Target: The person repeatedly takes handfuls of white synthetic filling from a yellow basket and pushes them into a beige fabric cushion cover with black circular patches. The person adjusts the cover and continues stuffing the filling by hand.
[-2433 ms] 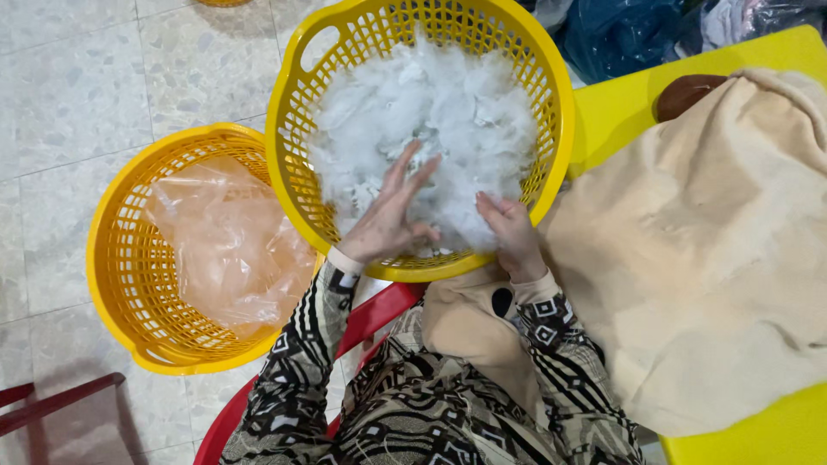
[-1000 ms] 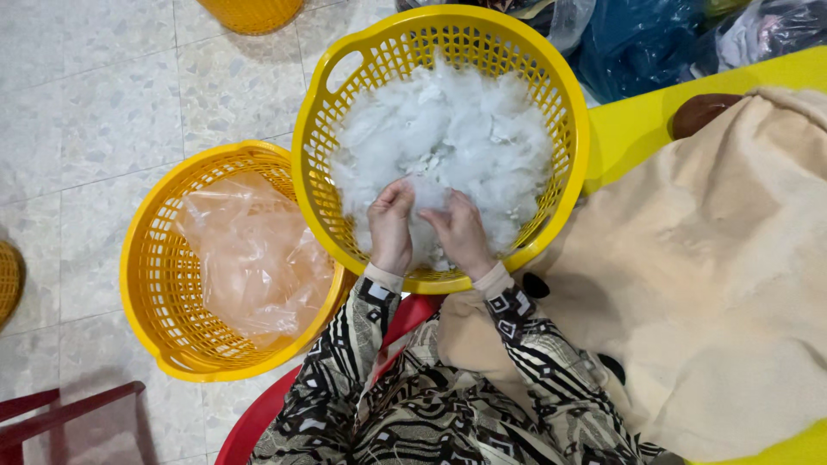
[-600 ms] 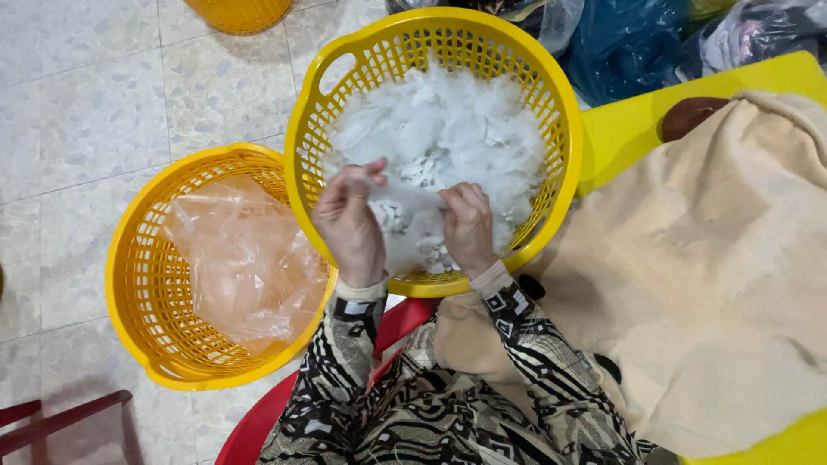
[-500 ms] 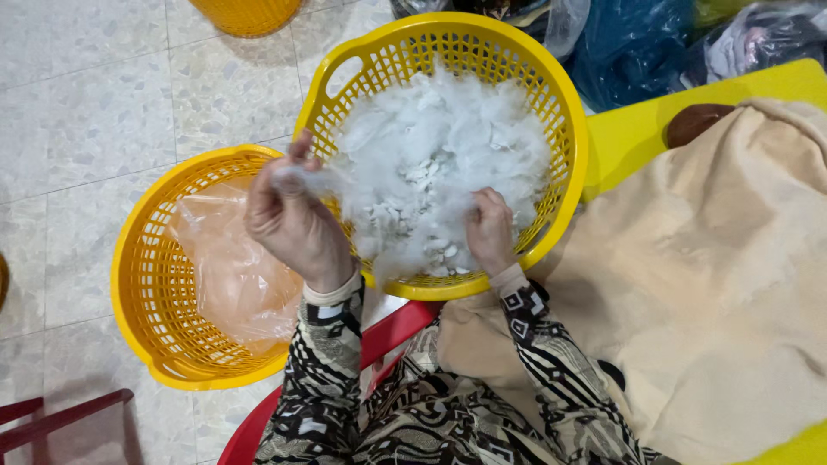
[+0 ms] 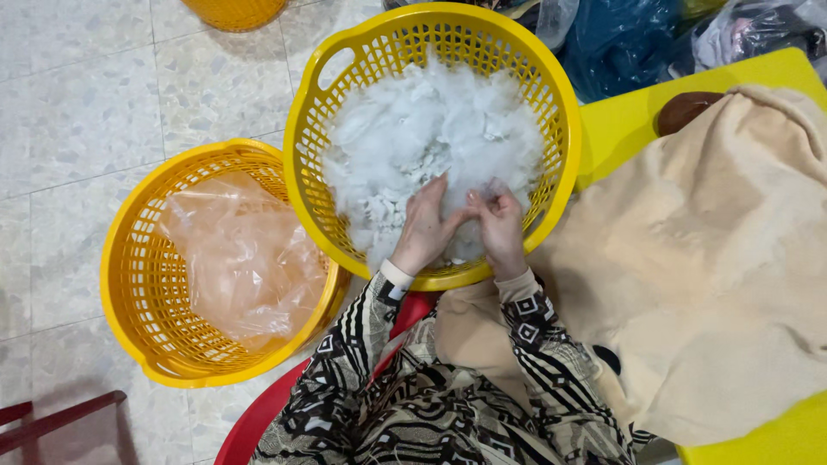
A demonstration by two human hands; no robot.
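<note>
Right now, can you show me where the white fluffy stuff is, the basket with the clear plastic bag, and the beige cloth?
white fluffy pile (image 5: 431, 120), head view, on the top of the heap.
basket with the plastic bag (image 5: 121, 258), head view, on its left yellow wall.
beige cloth (image 5: 715, 258), head view, on its middle.

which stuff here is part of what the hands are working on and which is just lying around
In use:
left hand and right hand, both in the white fluff
upper basket holding the fluff
lower basket with plastic bag

Lying about:
beige cloth
yellow table
blue bag
third basket at top edge
</note>
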